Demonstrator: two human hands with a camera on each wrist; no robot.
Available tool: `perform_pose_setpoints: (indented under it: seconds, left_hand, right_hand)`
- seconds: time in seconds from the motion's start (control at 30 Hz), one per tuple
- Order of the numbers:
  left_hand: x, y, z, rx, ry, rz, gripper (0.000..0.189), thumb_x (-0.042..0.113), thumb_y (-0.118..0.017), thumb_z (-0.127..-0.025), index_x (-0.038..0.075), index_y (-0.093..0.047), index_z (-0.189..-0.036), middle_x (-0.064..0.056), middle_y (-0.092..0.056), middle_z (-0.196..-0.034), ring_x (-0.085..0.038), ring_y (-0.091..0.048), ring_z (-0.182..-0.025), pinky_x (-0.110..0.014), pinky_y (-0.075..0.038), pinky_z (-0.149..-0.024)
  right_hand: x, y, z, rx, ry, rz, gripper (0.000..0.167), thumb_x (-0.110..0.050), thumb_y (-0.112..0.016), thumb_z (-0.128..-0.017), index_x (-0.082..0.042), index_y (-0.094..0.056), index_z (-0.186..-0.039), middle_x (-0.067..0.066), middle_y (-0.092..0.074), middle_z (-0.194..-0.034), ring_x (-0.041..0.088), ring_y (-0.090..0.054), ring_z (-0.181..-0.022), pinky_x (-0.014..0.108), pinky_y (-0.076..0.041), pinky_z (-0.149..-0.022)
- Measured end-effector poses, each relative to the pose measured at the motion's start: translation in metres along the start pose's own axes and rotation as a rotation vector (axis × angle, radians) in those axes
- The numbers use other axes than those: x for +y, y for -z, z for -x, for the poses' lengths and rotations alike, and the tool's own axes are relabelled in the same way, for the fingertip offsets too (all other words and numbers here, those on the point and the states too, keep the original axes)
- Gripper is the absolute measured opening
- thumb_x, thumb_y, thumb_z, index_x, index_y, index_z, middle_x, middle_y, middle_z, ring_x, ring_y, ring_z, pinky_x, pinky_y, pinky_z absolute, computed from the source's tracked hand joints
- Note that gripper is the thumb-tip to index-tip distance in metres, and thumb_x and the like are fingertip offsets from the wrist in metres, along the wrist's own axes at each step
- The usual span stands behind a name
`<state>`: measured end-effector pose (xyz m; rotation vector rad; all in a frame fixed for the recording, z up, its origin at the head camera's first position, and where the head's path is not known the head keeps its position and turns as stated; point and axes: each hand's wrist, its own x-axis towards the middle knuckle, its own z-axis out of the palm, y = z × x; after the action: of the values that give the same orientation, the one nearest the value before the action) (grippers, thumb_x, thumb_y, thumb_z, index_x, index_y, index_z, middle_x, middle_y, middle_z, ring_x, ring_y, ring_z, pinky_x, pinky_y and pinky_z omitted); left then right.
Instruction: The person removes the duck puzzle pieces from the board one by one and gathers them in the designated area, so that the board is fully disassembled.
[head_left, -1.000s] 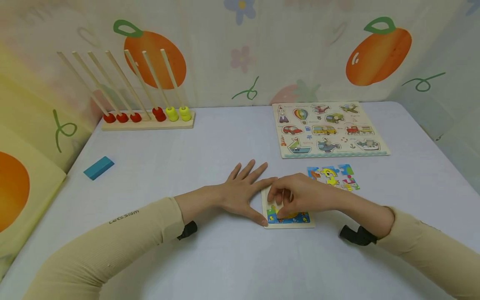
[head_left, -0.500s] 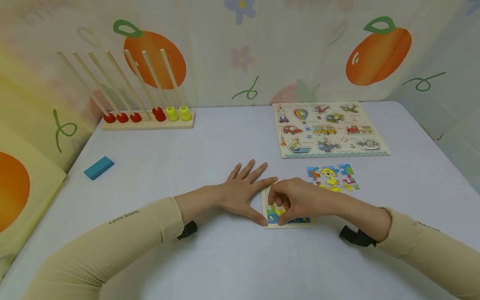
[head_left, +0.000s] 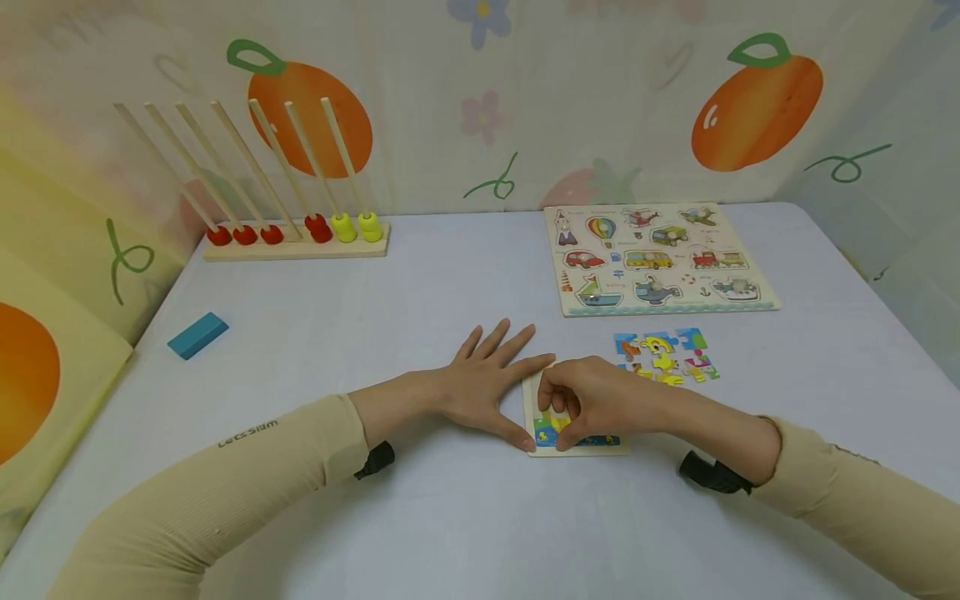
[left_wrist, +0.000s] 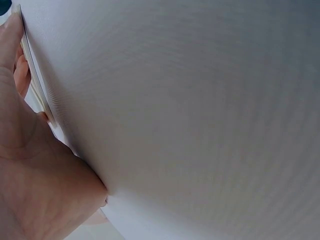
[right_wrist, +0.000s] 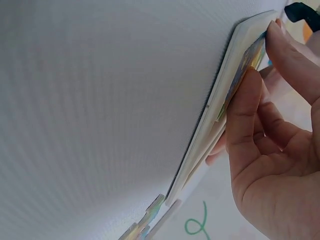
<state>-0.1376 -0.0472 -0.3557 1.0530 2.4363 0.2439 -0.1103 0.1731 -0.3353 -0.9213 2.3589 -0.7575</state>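
My left hand (head_left: 483, 387) lies flat with fingers spread. Its thumb and index finger touch the left side of a small wooden jigsaw tray (head_left: 530, 408). Colourful puzzle pieces (head_left: 545, 432) show along the tray's lower part, blue, green and yellow. My right hand (head_left: 607, 396) bends over the tray, fingers curled and thumb toward the front edge. In the right wrist view, two of its fingertips rest on the picture pieces (right_wrist: 241, 75); I cannot tell whether one is pinched. The left wrist view shows the tray's edge (left_wrist: 36, 85) beside my left hand.
Loose jigsaw pieces (head_left: 662, 354) lie behind my right hand. Farther back is a wooden vehicle peg puzzle (head_left: 558, 283). A bead rack (head_left: 296, 250) with upright wooden rods stands at the back left. A blue block (head_left: 197, 336) lies at the left.
My right hand has shifted slightly toward me over the tray, its thumb now nearer the front edge. It has hardly moved over the last half second. The left hand stays in place.
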Motion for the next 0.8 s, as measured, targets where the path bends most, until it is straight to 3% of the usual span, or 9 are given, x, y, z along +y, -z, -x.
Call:
perform_pose_setpoints:
  seconds: [0.8]
  left_hand:
    - [-0.0005,-0.0009,0.0013,0.002,-0.003,0.025,0.106,0.074,-0.065,-0.077,0.038,-0.007,-0.159,0.002,0.018,-0.168,-0.031,0.022,-0.154,-0.061,0.01,-0.122]
  right_hand:
    - [-0.0032,-0.0017,-0.0018,0.004,0.018,0.006,0.037,-0.022,-0.088,-0.073,-0.015,-0.056,-0.091,-0.002,-0.055,-0.076,0.006,-0.05,-0.066,0.02,-0.046,-0.06]
